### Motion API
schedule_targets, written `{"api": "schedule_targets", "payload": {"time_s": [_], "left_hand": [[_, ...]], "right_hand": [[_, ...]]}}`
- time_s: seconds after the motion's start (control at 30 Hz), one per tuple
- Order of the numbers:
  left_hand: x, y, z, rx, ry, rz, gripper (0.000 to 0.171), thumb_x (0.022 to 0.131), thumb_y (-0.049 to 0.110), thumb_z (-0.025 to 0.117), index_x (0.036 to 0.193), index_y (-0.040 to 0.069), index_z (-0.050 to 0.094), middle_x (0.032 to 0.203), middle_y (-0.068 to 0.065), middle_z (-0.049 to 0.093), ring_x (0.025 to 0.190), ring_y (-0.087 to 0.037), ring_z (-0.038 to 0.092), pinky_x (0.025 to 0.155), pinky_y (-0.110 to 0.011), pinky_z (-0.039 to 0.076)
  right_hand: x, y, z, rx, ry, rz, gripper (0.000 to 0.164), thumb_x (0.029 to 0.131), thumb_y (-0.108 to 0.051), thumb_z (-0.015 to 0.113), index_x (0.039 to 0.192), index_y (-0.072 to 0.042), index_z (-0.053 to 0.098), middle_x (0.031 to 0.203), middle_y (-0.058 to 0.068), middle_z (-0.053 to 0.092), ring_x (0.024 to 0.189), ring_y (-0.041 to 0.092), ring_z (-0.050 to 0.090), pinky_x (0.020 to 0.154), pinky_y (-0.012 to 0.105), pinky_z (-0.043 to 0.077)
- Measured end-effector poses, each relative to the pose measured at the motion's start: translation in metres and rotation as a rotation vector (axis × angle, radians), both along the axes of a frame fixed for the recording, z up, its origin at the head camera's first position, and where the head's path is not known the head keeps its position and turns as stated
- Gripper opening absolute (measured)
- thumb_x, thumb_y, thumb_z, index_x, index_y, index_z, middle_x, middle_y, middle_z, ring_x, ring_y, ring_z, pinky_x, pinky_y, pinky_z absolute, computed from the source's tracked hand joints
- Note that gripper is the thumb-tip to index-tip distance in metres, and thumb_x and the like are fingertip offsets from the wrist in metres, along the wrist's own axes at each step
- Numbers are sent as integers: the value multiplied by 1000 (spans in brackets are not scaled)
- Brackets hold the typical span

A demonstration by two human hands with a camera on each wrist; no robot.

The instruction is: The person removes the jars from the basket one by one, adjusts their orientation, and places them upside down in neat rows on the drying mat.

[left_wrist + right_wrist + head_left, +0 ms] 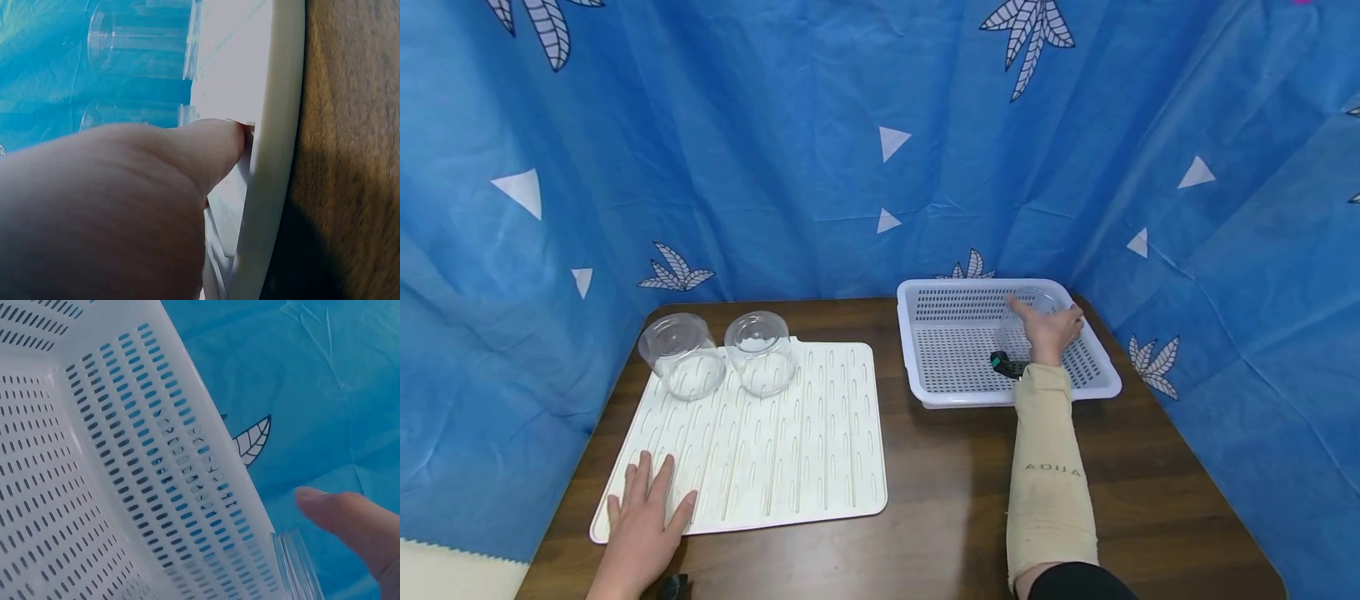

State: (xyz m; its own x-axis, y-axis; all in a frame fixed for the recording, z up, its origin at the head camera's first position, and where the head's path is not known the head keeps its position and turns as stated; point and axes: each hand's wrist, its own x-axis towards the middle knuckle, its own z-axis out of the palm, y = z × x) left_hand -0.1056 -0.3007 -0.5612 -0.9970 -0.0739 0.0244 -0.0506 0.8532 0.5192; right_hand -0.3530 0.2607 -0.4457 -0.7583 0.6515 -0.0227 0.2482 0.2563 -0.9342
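Observation:
My left hand (642, 527) rests with spread fingers on the near left corner of a white ridged draining mat (820, 467). Its thumb (219, 147) lies by the mat's raised edge in the left wrist view. Two clear jars, a left one (681, 354) and a right one (760, 354), stand at the mat's far left, their rims down on it. Over the right side of a white perforated basket (910, 350), my right hand (1051, 332) hovers at a third clear jar (1013, 329). The right thumb (337, 509) is extended, apart from the jar's ringed end (292, 565).
The mat and basket are on a dark wooden table (940, 467). A blue patterned curtain (820, 167) hangs behind and along both sides. A black wrist device (1006, 365) overlaps the basket.

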Motion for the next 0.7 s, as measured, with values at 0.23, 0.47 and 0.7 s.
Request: {"api": "schedule_targets", "payload": {"time_s": [0.23,0.47,0.7], "left_hand": [[1,0,-1,-1,5,-3,72,113,25,59,153,-27,30,162,-56,1,153,-72,-9,112,-90,-7],[1,1,-1,10,-13,-3,73,114,26,58,154,-27,29,163,-55,0,153,-72,-9,113,-89,-8],[1,0,-3,-1,3,0,73,113,26,58,154,-27,29,163,-55,0,153,-72,-9,113,-89,-8]], "right_hand": [[2,8,-1,-47,-118,84,136,88,-35,92,173,-3,-10,177,26,12,162,41,19,132,53,20],[3,10,-2,-57,-218,111,136,89,-32,91,172,1,-11,177,27,9,160,43,22,130,55,24],[4,11,-2,-57,-208,97,125,90,-28,91,173,2,2,176,28,18,159,43,26,131,56,24]]}}
